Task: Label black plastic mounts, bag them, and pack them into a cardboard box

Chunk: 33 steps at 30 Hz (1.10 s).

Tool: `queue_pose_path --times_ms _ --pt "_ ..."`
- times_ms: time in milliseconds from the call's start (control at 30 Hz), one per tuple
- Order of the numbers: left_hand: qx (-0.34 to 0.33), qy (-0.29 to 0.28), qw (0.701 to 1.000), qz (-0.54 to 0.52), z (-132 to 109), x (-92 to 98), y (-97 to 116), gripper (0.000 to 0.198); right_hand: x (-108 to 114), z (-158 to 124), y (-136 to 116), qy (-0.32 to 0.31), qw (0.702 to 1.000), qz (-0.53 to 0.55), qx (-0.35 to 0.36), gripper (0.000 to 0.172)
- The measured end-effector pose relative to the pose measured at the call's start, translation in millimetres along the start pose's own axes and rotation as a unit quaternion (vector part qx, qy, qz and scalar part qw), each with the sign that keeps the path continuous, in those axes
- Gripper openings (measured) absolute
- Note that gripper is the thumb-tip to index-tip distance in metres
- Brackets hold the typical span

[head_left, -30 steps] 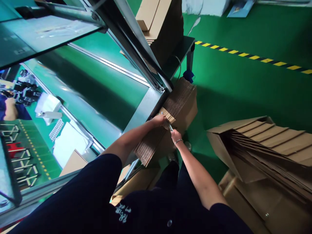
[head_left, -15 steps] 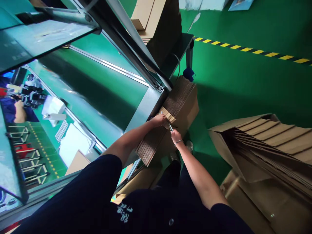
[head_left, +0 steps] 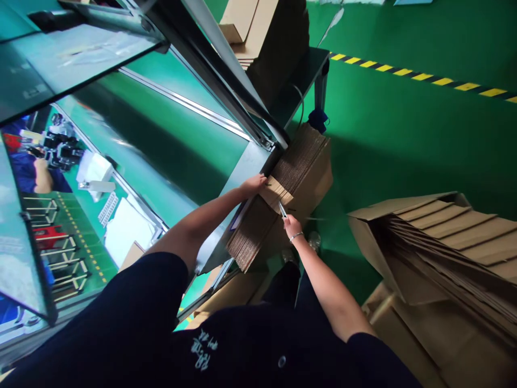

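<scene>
A bundle of flattened brown cardboard boxes [head_left: 301, 167] stands on edge against the end of the green conveyor table [head_left: 242, 178]. My left hand [head_left: 253, 185] rests on the top of the bundle, fingers bent over a few raised sheets [head_left: 274, 191]. My right hand [head_left: 291, 225], with a thin bracelet at the wrist, is closed on a small slim knife-like tool [head_left: 282, 209] whose tip points up at the raised sheets.
A second pile of flattened cartons [head_left: 444, 248] lies to the right on the green floor. More cartons [head_left: 254, 27] sit on a dark stand behind. A yellow-black floor line [head_left: 420, 78] runs across the far floor. Another person's arm [head_left: 40, 180] works at the far left.
My left hand has slid a little up and to the left along the bundle's top. My right hand with the tool stays nearly in place. The view has shifted slightly.
</scene>
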<state>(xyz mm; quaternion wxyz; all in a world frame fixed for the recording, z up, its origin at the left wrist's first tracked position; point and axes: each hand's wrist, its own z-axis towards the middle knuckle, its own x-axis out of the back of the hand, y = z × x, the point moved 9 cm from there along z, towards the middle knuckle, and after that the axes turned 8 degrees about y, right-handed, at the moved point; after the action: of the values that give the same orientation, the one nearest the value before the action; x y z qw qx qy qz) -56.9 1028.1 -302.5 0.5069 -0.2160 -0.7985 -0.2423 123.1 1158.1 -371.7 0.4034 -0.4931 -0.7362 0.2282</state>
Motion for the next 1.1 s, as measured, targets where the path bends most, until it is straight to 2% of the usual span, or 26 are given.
queue_pose_path --times_ms 67,133,200,233,300,400,467,567,667,800,900,967,1000,1100 --pt "0.001 0.002 1.0 -0.004 -11 15.1 0 0.021 23 -10 13 0.032 0.999 -0.002 -0.005 0.035" --pt "0.001 0.021 1.0 -0.007 -31 27.1 12 0.036 53 -8 22 0.065 0.998 -0.015 -0.002 0.039" --pt "0.017 0.055 0.998 -0.031 -58 32.0 31 0.053 80 11 18 0.086 0.995 -0.035 0.02 0.039" --pt "0.034 0.067 0.996 -0.054 -72 29.3 42 0.055 90 26 10 0.09 0.994 -0.046 0.04 0.037" --pt "0.081 0.065 0.988 -0.116 -101 9.9 64 0.046 98 59 -16 0.083 0.99 -0.066 0.095 0.033" --pt "0.124 0.027 0.981 -0.15 -133 -39.1 105 0.043 88 92 -52 0.043 0.978 -0.097 0.178 0.049" --pt "0.154 0.01 0.977 -0.149 -147 -70.3 129 0.055 79 94 -59 0.02 0.971 -0.123 0.206 0.056" --pt "0.188 -0.012 0.97 -0.154 -163 -103.0 158 0.067 78 75 -47 0.019 0.962 -0.158 0.221 0.058" --pt "0.201 -0.031 0.964 -0.171 -173 -114.7 181 0.069 91 53 -26 0.046 0.958 -0.179 0.22 0.051" --pt "0.185 -0.047 0.959 -0.21 -173 -113.2 214 0.068 120 38 2 0.095 0.959 -0.188 0.191 0.035" --pt "0.209 -0.06 0.95 -0.223 -166 -118.1 234 0.085 139 31 19 0.116 0.962 -0.182 0.166 0.031" --pt "0.249 -0.089 0.938 -0.223 -164 -129.7 243 0.094 147 27 24 0.125 0.965 -0.17 0.154 0.029" --pt "0.267 -0.108 0.931 -0.223 -164 -136.9 246 0.089 148 25 25 0.127 0.967 -0.162 0.148 0.027" --pt "0.3 -0.151 0.915 -0.222 -172 -153.9 248 0.053 148 15 21 0.127 0.975 -0.123 0.138 0.024"
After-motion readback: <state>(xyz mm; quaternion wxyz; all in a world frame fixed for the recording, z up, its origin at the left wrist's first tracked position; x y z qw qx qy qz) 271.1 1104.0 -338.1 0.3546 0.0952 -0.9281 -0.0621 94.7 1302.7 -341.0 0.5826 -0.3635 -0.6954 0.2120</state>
